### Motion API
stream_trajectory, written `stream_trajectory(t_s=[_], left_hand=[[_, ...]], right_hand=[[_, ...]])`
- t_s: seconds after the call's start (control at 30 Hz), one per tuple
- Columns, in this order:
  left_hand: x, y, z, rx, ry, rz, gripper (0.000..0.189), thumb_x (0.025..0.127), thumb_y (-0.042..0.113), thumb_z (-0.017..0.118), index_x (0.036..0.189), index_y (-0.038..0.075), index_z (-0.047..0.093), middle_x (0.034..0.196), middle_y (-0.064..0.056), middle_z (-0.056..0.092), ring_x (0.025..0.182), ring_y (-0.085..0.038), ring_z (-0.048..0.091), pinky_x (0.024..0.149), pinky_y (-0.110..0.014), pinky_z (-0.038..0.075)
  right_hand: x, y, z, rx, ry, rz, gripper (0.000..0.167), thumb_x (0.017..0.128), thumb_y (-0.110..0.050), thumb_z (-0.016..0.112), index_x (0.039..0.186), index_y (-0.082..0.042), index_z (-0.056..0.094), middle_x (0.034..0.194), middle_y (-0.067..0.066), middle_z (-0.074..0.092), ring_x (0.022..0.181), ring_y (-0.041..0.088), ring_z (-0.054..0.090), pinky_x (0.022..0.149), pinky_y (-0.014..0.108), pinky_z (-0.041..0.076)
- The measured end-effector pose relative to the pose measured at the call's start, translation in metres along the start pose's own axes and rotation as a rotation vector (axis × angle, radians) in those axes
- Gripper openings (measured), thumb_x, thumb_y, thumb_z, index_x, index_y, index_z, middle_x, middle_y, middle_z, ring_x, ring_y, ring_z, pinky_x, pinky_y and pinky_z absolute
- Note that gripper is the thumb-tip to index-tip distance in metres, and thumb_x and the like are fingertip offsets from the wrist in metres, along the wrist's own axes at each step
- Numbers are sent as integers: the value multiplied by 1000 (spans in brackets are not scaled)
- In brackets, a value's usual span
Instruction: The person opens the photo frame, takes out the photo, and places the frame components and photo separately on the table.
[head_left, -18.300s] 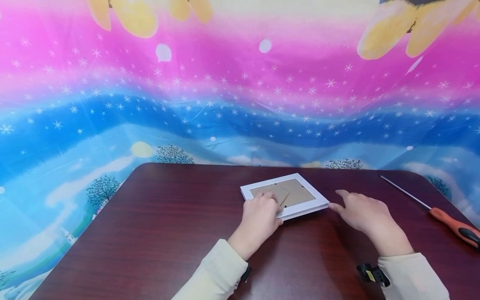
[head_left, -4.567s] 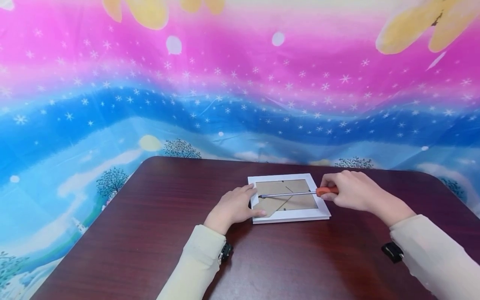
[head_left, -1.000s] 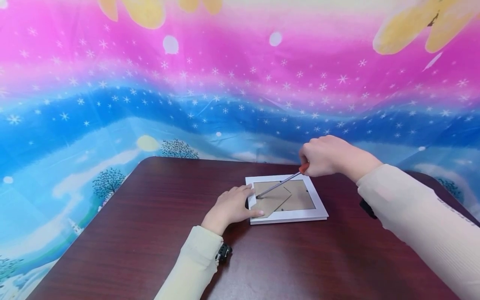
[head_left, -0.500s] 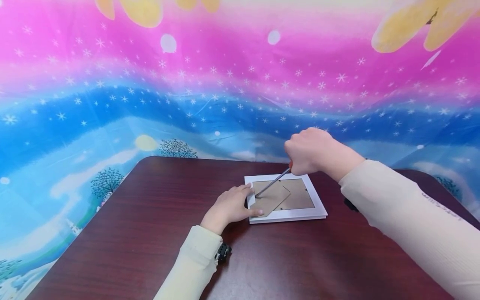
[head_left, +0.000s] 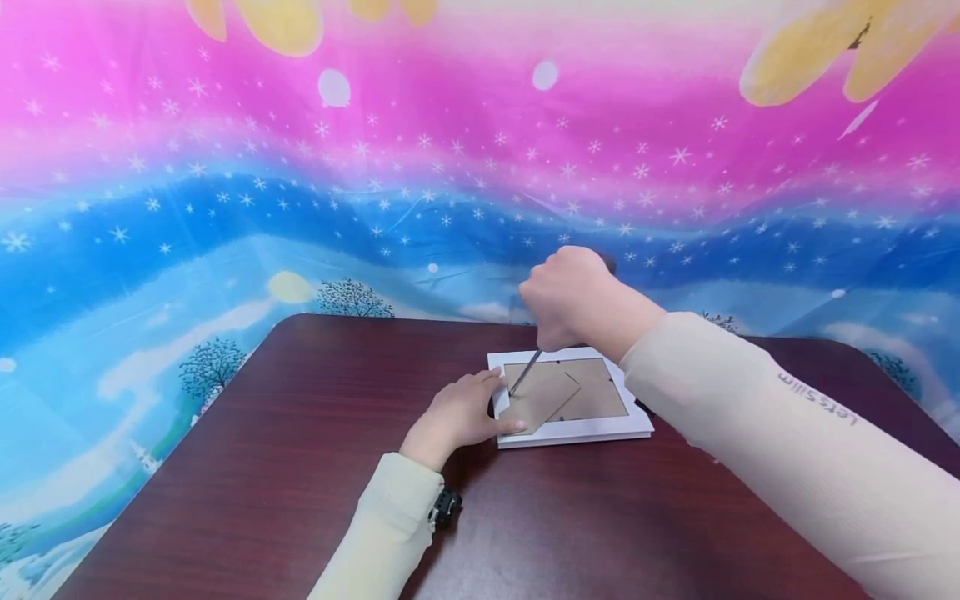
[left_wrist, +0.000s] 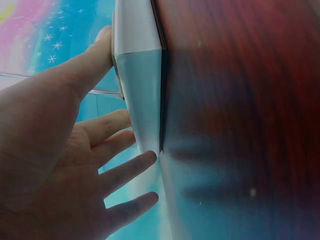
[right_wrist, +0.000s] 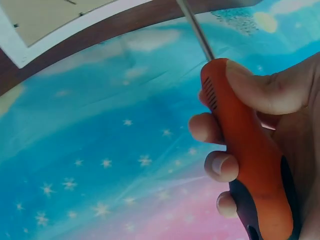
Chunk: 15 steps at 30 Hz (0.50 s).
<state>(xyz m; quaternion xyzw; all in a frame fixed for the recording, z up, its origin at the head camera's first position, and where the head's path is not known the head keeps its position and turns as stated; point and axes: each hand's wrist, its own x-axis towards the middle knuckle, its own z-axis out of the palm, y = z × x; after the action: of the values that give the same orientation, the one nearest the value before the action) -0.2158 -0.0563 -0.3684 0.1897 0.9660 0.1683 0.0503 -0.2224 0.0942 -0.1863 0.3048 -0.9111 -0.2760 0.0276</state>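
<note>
A white picture frame (head_left: 600,430) lies back side up on the table, its brown backing board (head_left: 592,400) showing small dark tabs along the edges and a stand flap (head_left: 536,408). My left hand (head_left: 453,414) rests at its left side, thumb over the near corner, fingers spread straight in the left wrist view. Above the frame, my right hand (head_left: 573,296) grips a screwdriver by its orange-and-black handle (right_wrist: 250,145). The metal shaft (head_left: 527,370) slants steeply down, its tip at the backing's left edge near my left fingers. In the head view the hand hides most of the handle.
The dark red-brown wooden table (head_left: 300,433) spreads around the frame. Behind it hangs a pink and blue snowflake cloth (head_left: 420,167). My right sleeve (head_left: 772,433) crosses over the table's right part.
The screwdriver, lying at the table's right 18 seconds ago, is now in my right hand. Over the last second that hand swings left and up, steepening the shaft. My left hand stays put.
</note>
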Motion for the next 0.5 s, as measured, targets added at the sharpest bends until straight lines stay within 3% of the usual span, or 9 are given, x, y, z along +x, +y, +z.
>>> stream_trajectory(t_s=[0.2, 0.5], left_hand=[[1, -2, 1, 3, -17, 21, 79, 87, 57, 69, 148, 12, 48, 153, -7, 43, 138, -31, 42, 108, -49, 39], [0, -2, -2, -22, -13, 42, 78, 87, 55, 69, 148, 11, 48, 154, -7, 41, 139, -31, 40, 109, -49, 37]], right_hand=[[8, -13, -13, -57, -42, -2, 15, 83, -29, 62, 77, -16, 65, 66, 0, 58, 64, 20, 57, 72, 39, 56], [13, -17, -20, -70, -79, -8, 17, 86, -32, 61, 80, -17, 66, 69, -1, 59, 66, 19, 57, 72, 40, 57]])
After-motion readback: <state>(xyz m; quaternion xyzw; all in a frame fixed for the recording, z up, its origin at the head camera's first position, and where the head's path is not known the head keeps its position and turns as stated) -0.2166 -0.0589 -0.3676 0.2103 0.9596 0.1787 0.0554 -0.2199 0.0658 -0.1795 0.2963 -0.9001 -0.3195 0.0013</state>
